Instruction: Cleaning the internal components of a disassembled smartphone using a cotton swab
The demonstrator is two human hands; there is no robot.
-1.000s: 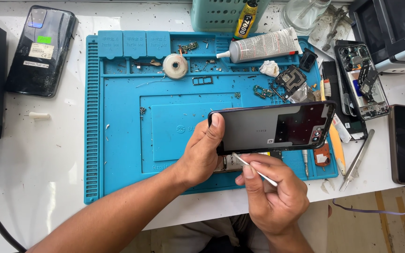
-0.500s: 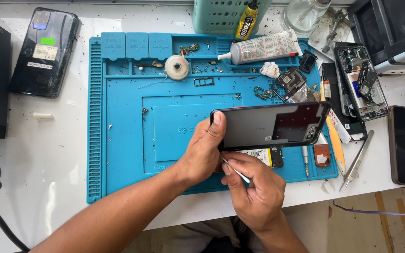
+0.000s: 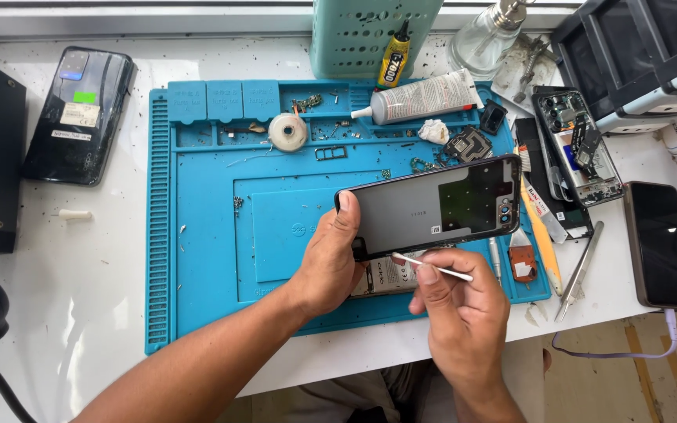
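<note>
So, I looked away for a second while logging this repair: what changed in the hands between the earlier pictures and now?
The right hand, gripping the thin white stick tool, dipped toward the lower edge of the black glossy phone back panel, then settled back just below it. The left hand kept holding the panel's left end over the blue silicone work mat.

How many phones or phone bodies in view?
4. Dark phone far left on the table; back cover in the left hand; opened phone upper right; black phone right, cabled. Another may lie under the hands.
</note>
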